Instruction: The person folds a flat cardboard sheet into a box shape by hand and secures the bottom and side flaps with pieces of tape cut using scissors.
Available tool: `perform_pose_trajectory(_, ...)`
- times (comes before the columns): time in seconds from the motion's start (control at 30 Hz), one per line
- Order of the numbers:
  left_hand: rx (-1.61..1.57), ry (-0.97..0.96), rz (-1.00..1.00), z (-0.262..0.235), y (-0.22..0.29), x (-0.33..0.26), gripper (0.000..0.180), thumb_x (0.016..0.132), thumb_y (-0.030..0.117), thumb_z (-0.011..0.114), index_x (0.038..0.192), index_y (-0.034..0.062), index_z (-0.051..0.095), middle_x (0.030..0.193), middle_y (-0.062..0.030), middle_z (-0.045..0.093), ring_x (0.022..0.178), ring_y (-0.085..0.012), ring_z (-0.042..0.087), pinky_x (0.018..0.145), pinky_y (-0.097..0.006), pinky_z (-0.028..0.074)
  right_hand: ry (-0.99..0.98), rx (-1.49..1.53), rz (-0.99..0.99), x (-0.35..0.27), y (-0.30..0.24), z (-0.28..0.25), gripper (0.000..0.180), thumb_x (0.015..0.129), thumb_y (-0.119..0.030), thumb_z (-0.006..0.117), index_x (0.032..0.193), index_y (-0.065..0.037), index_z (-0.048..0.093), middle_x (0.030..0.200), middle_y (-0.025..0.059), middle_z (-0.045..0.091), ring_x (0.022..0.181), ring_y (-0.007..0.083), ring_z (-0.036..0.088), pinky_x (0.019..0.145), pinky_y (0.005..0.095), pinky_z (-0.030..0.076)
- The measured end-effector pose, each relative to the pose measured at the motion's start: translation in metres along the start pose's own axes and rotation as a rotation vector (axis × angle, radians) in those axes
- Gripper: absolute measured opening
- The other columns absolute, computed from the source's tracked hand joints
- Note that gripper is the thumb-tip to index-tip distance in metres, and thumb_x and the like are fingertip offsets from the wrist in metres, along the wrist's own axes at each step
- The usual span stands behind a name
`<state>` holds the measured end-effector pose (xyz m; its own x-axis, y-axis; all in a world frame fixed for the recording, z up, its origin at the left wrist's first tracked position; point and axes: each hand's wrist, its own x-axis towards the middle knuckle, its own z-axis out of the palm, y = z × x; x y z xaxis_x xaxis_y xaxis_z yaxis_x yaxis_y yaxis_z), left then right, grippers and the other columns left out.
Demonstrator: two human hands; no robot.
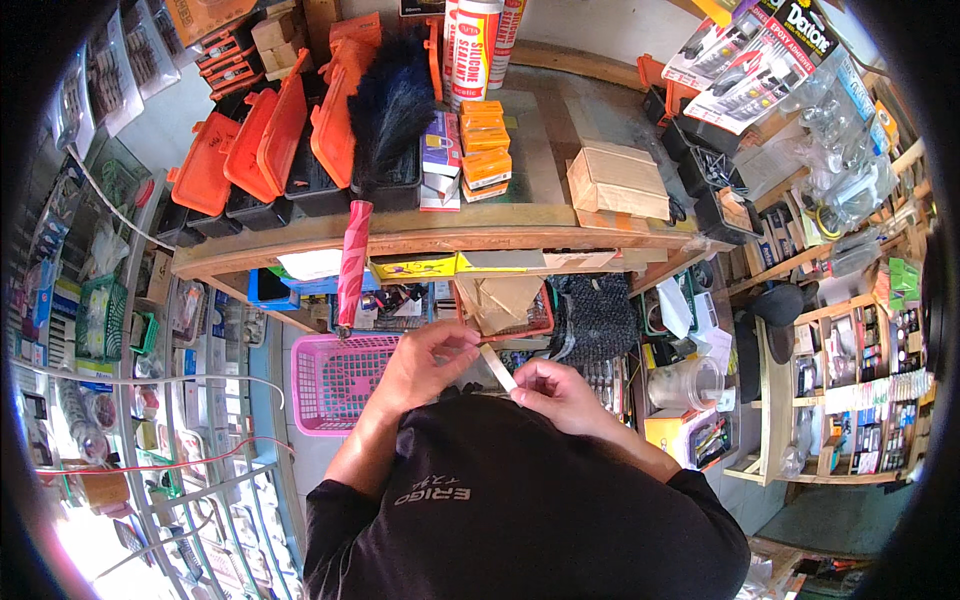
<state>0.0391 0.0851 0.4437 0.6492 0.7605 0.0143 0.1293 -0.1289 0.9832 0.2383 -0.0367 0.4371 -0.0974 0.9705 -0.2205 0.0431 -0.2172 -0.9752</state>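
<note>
A short, flat, cream-white strip [497,368] is held up in front of my chest, slanting from upper left to lower right. Its lower end is pinched between the thumb and fingers of my right hand [562,397]. At the upper end, the fingertips of my left hand [430,362] come together and seem to grip it. What the strip is made of cannot be made out. Just beyond my hands, brown cardboard pieces [503,303] lie in an orange-red tray under the bench.
A wooden bench [540,130] spans the front, bearing black bins with orange lids [265,140], sealant tubes [472,50] and a cardboard box [618,182]. A feather duster [353,260] hangs over its edge. Left is a pink basket [340,385]; right, a clear plastic jar [685,383].
</note>
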Motion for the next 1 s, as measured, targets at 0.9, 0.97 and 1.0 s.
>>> perform_pose_trajectory(0.9, 0.124, -0.037, 0.051, 0.003, 0.000, 0.000, 0.011, 0.080, 0.007, 0.062, 0.087, -0.0014, 0.062, 0.082, -0.0128, 0.063, 0.074, -0.0227, 0.065, 0.065, -0.030, 0.052, -0.025, -0.183, -0.027, 0.002, -0.015, 0.013, 0.014, 0.086, -0.015, 0.065, 0.090, -0.005, 0.057, 0.073, -0.0050, 0.052, 0.066, 0.0031, 0.046, 0.060, 0.0203, 0.041)
perform_pose_trajectory(0.97, 0.130, -0.008, 0.069, 0.004, -0.004, -0.003, 0.010, 0.080, 0.006, 0.062, 0.086, -0.0008, 0.061, 0.081, -0.0133, 0.062, 0.073, -0.0247, 0.064, 0.064, -0.032, 0.051, -0.033, -0.152, -0.024, 0.004, -0.015, 0.017, 0.013, 0.086, -0.015, 0.065, 0.090, -0.005, 0.057, 0.073, -0.0050, 0.052, 0.066, 0.0032, 0.046, 0.060, 0.0202, 0.040)
perform_pose_trajectory(1.0, 0.132, 0.006, 0.078, 0.004, -0.005, -0.005, 0.009, 0.080, 0.006, 0.061, 0.086, -0.0005, 0.061, 0.080, -0.0135, 0.062, 0.072, -0.0257, 0.063, 0.063, -0.032, 0.050, -0.038, -0.137, -0.022, 0.005, -0.015, 0.019, 0.013, 0.086, -0.015, 0.064, 0.090, -0.005, 0.056, 0.073, -0.0050, 0.051, 0.066, 0.0032, 0.046, 0.059, 0.0201, 0.040)
